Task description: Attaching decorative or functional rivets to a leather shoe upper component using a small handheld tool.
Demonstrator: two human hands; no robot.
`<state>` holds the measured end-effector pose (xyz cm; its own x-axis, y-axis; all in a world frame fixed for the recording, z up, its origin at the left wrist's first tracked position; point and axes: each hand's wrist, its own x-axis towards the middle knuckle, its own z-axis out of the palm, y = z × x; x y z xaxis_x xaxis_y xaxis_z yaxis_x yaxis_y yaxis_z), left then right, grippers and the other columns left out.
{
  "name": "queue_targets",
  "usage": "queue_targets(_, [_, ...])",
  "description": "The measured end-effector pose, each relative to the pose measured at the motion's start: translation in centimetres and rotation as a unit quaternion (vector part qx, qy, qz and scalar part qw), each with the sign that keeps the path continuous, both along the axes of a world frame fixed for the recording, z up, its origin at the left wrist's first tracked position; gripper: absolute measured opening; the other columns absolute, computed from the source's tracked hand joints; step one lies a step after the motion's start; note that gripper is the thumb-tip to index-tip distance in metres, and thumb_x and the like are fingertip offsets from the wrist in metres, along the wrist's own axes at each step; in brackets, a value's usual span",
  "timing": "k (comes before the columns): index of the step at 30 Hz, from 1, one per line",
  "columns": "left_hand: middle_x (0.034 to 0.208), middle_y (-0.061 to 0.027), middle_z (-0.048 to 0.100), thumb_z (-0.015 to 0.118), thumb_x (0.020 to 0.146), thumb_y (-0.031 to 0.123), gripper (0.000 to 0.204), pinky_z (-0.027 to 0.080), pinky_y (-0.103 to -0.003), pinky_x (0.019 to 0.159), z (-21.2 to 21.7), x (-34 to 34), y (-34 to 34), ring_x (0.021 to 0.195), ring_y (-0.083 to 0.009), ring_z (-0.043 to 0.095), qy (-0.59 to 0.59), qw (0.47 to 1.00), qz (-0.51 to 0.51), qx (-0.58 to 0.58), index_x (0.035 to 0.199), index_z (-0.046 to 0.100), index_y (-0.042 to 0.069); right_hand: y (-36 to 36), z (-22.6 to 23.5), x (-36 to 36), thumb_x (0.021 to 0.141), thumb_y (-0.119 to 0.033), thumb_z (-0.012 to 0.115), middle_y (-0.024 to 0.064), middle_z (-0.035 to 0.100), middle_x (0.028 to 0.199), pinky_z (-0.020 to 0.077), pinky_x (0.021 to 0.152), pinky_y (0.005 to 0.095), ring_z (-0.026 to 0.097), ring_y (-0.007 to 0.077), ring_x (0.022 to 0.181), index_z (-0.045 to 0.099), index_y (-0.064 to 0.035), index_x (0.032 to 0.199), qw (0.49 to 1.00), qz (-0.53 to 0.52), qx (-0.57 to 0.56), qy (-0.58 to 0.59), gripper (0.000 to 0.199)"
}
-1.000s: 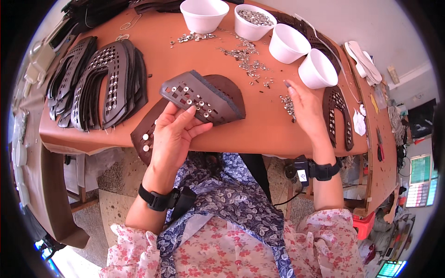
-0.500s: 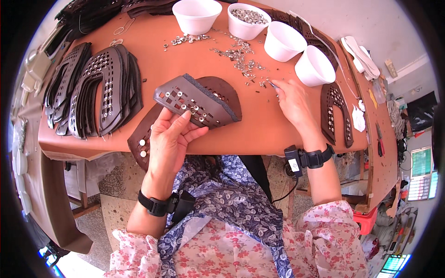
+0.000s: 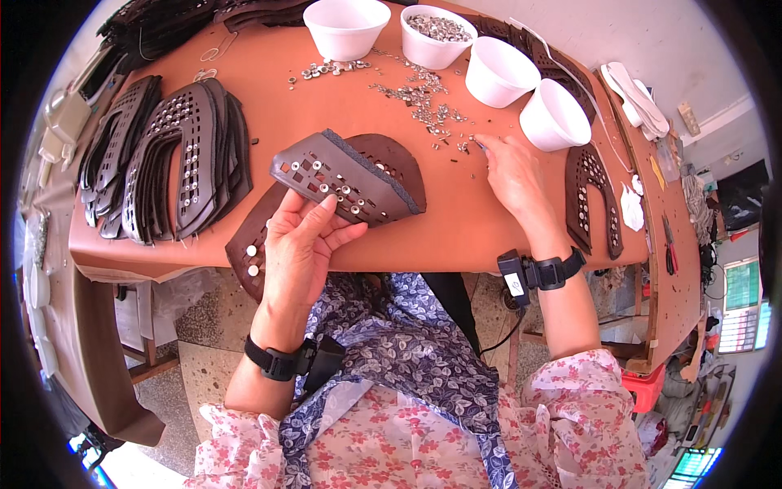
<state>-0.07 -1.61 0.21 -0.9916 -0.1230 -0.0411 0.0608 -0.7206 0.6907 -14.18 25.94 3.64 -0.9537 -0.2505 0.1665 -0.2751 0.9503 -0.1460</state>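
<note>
- At the far left of the worktop there lies a stack of dark perforated leather pieces, and just beside it a second stack, curved like an arch, with small metal rings in its top piece.
- The left hand is grasping a brown leather piece, thumb upon the upper face, fingers beneath. This piece is held tilted above the near side of the worktop; several of its square holes carry metal rings.
- Under it more brown leather is visible, with two pale round studs; whether it is the same piece, one cannot tell.
- At the far side stands a white bowl, with metal rings lying before it.
- Next comes a bowl full of small metal parts; many loose metal parts are scattered in front.
- The right hand has its fingertips close together near the edge of this scatter; whether they hold something, one cannot tell.
- Two more white bowls stand beyond this hand.
- Further right lies an arched leather piece, also with rings.
</note>
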Motion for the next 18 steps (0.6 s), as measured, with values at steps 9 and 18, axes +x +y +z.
queue_targets(9, [0.112, -0.0063, 0.072, 0.059, 0.104, 0.006, 0.029, 0.066, -0.04, 0.083, -0.6, -0.1, 0.0, 0.085, -0.0175, 0.073, -0.004, 1.0, 0.001, 0.004, 0.132, 0.059, 0.006, -0.4, 0.8, 0.7, 0.101, -0.007, 0.051, 0.0215, 0.068, 0.115, 0.0541, 0.091, 0.0504, 0.067, 0.0402, 0.104, 0.068, -0.0114, 0.132, 0.995, 0.066, -0.039, 0.059, 0.036])
queue_targets(18, [0.113, -0.0023, 0.072, 0.063, 0.103, 0.008, 0.03, 0.064, -0.029, 0.083, -0.1, -0.1, 0.9, 0.093, -0.0109, 0.07, 0.003, 1.0, -0.002, -0.015, 0.134, 0.063, 0.007, -7.7, 5.5, 10.1, 0.101, -0.004, 0.058, 0.0159, 0.066, 0.098, 0.0544, 0.074, 0.0436, 0.068, 0.0351, 0.085, 0.069, -0.0072, 0.128, 0.934, 0.259, -0.244, -0.017, 0.029])
